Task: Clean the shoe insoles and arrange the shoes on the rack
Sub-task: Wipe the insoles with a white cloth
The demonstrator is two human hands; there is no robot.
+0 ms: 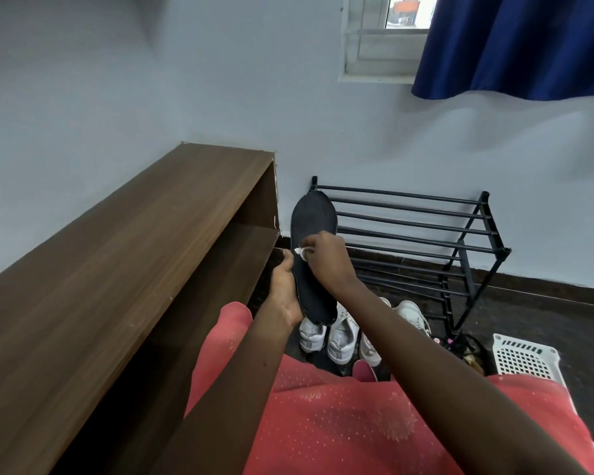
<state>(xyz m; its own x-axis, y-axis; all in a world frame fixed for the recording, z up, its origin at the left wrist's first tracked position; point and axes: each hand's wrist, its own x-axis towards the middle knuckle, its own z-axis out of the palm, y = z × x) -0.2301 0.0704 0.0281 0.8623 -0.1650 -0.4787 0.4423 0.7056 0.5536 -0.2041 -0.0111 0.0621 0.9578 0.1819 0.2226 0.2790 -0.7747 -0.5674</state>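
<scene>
A black insole (pixel 312 221) stands upright in front of me, toe end up. My left hand (pixel 285 289) grips its lower left edge from behind. My right hand (pixel 326 260) pinches a small white wipe (pixel 301 251) and presses it on the middle of the insole. Behind them stands a black metal shoe rack (pixel 422 234) with bare bars. Several white sneakers (pixel 340 334) lie on the dark floor below my hands, with a pink shoe (pixel 363 370) nearer to me.
A long brown wooden shelf unit (pixel 124 269) runs along the left wall. A white perforated plastic basket (pixel 525 358) sits on the floor at the right. A window and a blue curtain (pixel 515 42) hang above the rack.
</scene>
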